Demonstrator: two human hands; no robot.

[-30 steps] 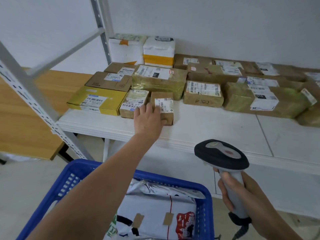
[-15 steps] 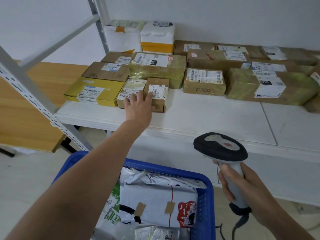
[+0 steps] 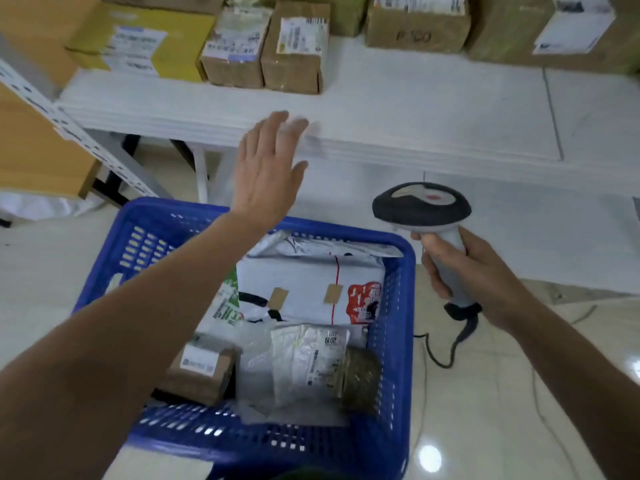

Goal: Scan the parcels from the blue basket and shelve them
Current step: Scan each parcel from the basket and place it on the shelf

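Note:
The blue basket (image 3: 401,341) stands on the floor below me. It holds a large white mailer bag (image 3: 311,289), a small brown box (image 3: 201,372), a clear-wrapped labelled packet (image 3: 308,362) and a green-brown roll (image 3: 360,379). My left hand (image 3: 270,171) hovers open and empty above the basket's far rim, in front of the white shelf (image 3: 415,109), its fingertips blurred. My right hand (image 3: 474,271) grips the handle of the grey and black barcode scanner (image 3: 420,206) to the right of the basket. A small brown box (image 3: 294,46) sits on the shelf beside another small box (image 3: 235,46).
More parcels line the shelf: a yellow box (image 3: 138,39) at the left, brown boxes (image 3: 415,26) at the right. A perforated metal upright (image 3: 86,140) and a wooden panel (image 3: 34,143) stand at the left. The scanner cable (image 3: 450,355) trails on the tiled floor.
My left hand has let go of the small brown box on the shelf and drawn back toward the basket. The view has tilted down. The scanner hand has stayed put.

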